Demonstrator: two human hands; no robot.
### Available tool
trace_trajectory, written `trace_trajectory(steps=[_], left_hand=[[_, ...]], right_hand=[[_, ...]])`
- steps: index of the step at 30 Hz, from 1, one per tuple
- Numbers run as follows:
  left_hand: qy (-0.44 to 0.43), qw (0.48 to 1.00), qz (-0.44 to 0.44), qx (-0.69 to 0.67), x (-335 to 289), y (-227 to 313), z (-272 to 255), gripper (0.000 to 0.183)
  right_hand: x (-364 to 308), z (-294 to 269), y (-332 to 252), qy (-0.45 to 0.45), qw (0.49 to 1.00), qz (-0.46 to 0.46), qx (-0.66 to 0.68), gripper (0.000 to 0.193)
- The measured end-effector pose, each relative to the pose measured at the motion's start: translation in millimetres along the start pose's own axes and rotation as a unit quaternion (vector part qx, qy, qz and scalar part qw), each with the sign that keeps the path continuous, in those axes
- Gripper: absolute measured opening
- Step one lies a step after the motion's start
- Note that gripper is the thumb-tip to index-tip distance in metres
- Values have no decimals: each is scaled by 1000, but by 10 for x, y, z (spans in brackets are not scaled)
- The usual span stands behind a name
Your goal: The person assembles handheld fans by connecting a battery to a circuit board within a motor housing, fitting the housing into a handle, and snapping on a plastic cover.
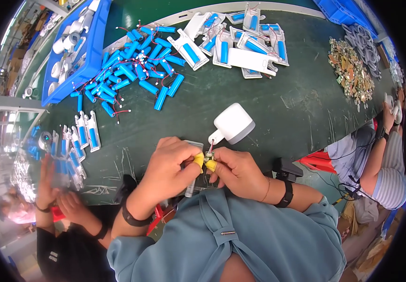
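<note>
My left hand (172,162) and my right hand (240,172) meet above the near edge of the table, fingers pinched. Yellow covers wrap some fingertips of both. Between them is a small circuit board (209,155), gripped from both sides. Thin wires run from it to a white rounded device head (233,123) with a grey rim and a short neck, lying just beyond my hands. Under my left hand a pale plastic casing (190,189) shows in part; the hand covers most of it. I cannot tell whether my left fingers touch this casing.
Blue cylindrical batteries (123,70) with wires lie heaped beside a blue bin (78,61) of white parts. White casings with batteries (254,42) are piled at the back. Small circuit boards (351,70) and grey rings (362,44) lie far right. Co-workers' hands (48,188) work at left, and another person's arm (376,155) at right.
</note>
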State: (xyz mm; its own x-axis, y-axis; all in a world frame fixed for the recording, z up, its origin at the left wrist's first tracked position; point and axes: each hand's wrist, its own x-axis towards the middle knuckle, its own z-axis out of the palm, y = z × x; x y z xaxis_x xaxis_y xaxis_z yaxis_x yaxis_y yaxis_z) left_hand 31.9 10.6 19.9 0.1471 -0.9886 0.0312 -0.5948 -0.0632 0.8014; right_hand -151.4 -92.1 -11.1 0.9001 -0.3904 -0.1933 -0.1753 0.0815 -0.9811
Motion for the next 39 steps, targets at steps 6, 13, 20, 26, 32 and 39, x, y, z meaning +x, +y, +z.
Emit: trace_trajectory(steps=[6, 13, 20, 26, 32, 39], left_hand=[[135, 990, -9, 42, -185, 122, 312, 19], [176, 984, -2, 34, -192, 144, 427, 21], [169, 985, -14, 11, -194, 160, 440, 18], [121, 990, -62, -38, -147, 34, 244, 22], [123, 991, -51, -16, -126, 91, 269, 26], [95, 991, -95, -24, -70, 155, 236, 26]], right_hand=[[21, 90, 80, 62, 994, -44, -84, 5], [37, 118, 136, 103, 969, -128, -187, 9], [40, 130, 141, 110, 966, -134, -192, 8], [38, 120, 105, 124, 970, -160, -133, 10], [29, 154, 121, 142, 971, -149, -124, 16], [40, 160, 126, 142, 967, -147, -150, 18]])
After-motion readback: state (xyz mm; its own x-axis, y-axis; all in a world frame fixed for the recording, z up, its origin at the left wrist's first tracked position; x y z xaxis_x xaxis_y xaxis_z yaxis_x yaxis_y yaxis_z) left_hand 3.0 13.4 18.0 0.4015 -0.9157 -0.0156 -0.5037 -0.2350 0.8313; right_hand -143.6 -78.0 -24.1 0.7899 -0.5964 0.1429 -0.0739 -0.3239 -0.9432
